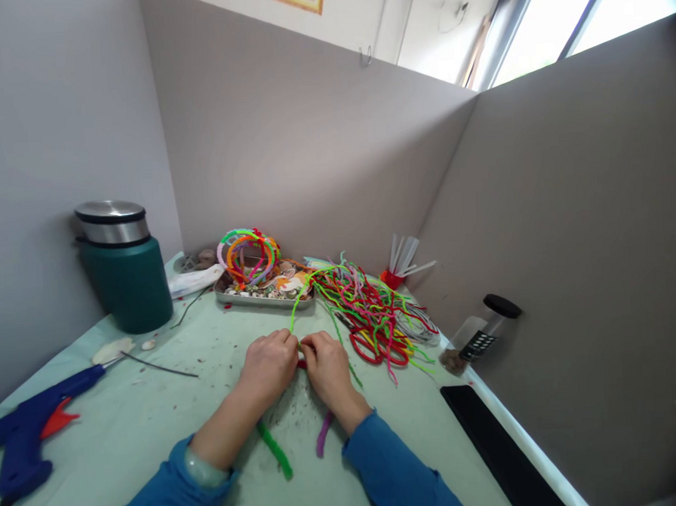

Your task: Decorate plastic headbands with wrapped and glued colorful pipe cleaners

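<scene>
My left hand (270,364) and my right hand (328,368) meet above the middle of the table, fingers pinched together. Between them they grip a bright lime-green pipe cleaner (294,316), whose free end rises toward the tray. A bit of red pipe cleaner (301,364) shows between my hands. From under my left wrist sticks out a thick green pipe cleaner end (276,449), and by my right wrist a purple one (323,435). Whether these pieces are joined is hidden by my hands.
A metal tray (266,299) holds shells and pipe-cleaner rings (250,256). Beside it lie a tangled pile of pipe cleaners (368,297) and red-handled scissors (377,347). Left stand a green flask (127,283) and a blue glue gun (41,419); right, a jar (481,337) and a black strip (495,445).
</scene>
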Demonstrator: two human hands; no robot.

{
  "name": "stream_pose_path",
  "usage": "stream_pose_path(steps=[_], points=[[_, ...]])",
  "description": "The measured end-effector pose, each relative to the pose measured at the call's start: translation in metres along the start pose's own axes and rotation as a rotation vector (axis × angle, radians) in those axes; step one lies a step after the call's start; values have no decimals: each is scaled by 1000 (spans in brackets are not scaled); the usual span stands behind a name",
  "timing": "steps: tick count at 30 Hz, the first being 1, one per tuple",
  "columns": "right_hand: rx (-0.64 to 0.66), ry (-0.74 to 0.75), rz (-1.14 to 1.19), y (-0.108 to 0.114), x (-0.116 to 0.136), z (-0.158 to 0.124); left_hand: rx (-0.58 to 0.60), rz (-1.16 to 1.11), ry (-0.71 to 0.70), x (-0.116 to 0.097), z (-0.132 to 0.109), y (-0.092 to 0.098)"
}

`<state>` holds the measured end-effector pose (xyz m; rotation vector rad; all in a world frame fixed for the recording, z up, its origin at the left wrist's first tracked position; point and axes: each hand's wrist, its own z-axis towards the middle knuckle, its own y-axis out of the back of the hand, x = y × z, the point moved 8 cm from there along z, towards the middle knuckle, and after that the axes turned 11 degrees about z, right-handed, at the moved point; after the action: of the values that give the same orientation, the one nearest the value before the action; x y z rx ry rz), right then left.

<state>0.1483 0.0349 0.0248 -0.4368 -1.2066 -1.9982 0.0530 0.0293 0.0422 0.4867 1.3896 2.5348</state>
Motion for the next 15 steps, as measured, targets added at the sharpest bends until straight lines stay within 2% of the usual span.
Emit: stream_pose_path(steps=[3, 7, 11, 15], points=[[-28, -12, 89, 1, -1, 0, 5, -94, 92, 7, 0, -3], [-105, -45, 231, 3, -3, 0, 25, -362, 283, 21, -1, -13], [-163, -167, 423, 4, -16, 1, 42, -682, 404, 30, 1, -29], [-169, -249, 552, 1, -25, 3, 132, -908, 494, 33, 0, -49]])
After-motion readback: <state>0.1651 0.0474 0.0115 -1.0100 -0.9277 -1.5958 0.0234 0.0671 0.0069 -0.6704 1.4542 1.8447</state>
